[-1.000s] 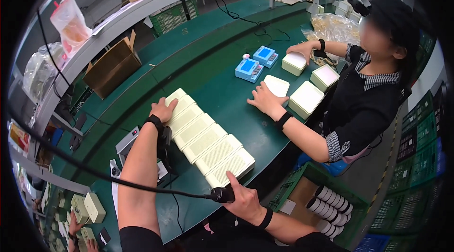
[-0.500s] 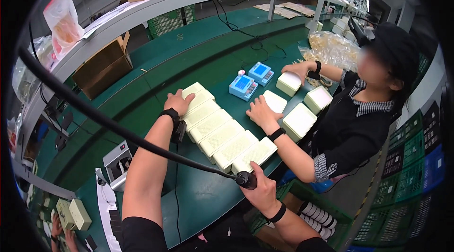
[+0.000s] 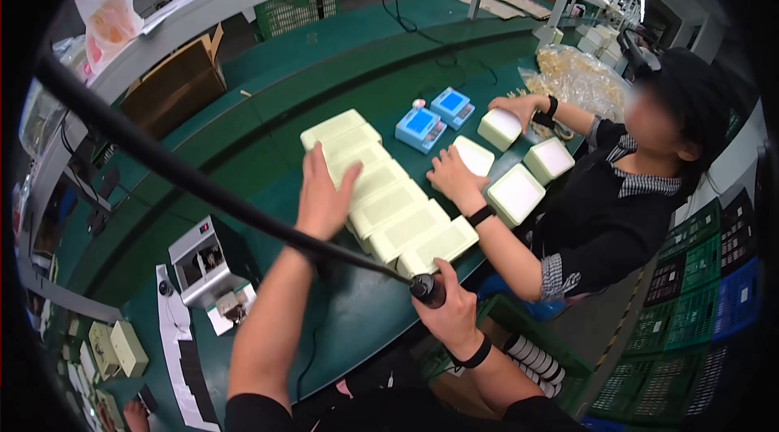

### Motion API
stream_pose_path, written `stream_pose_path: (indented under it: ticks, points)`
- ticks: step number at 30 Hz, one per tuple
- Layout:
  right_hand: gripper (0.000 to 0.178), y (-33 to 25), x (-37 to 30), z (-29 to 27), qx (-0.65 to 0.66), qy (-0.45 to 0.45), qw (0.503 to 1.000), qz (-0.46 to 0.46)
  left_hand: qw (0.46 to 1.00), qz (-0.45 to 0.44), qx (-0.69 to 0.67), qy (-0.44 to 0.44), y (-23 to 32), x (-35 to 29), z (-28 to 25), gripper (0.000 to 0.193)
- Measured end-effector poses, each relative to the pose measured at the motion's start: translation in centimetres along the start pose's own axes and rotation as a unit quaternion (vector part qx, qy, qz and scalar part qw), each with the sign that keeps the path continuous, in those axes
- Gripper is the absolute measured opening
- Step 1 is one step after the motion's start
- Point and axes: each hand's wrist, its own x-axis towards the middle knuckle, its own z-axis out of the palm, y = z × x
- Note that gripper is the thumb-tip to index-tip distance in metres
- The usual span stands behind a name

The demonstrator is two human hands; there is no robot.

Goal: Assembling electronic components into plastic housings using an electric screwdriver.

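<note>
Pale yellow plastic boxes lie side by side in a slanting row on the green table. My left hand rests at the row's left edge with fingers stretched and thumb apart, against the boxes just short of the farthest one. In my right hand is a black corded electric screwdriver, held upright beside the nearest box. Its thick black cable runs up to the far left and crosses in front of my left wrist. The screwdriver's tip is hidden.
To the right a co-worker's hands touch two white-topped boxes; more boxes stand near. Two blue devices sit beyond. A grey machine is at the left. Below the table's edge stands a green crate holding white rolls.
My left hand has come back toward me from the farthest box, now uncovered. The screwdriver stays in my right hand beside the nearest box. The whole view has shifted slightly.
</note>
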Motion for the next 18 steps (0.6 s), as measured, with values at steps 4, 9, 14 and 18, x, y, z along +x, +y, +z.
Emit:
stream_pose_path:
  ticks: [4,9,14,18]
  points:
    - [0.070,-1.0,0.5,-0.5,0.034,0.019,0.999,0.009,0.996,0.039,-0.048,-0.069,2.5,-14.4,1.2,0.118]
    - [0.068,-0.9,0.6,-1.2,0.032,0.022,0.999,0.003,0.995,0.015,-0.079,-0.052,2.5,-18.5,5.6,0.126]
    - [0.067,-0.7,0.4,-1.2,0.013,0.006,1.000,0.026,0.994,0.021,-0.101,-0.024,2.4,-18.1,7.7,0.125]
    - [0.063,-2.3,0.1,0.6,0.004,-0.008,0.999,0.047,0.997,-0.020,-0.076,-0.005,0.7,-20.9,3.6,0.121]
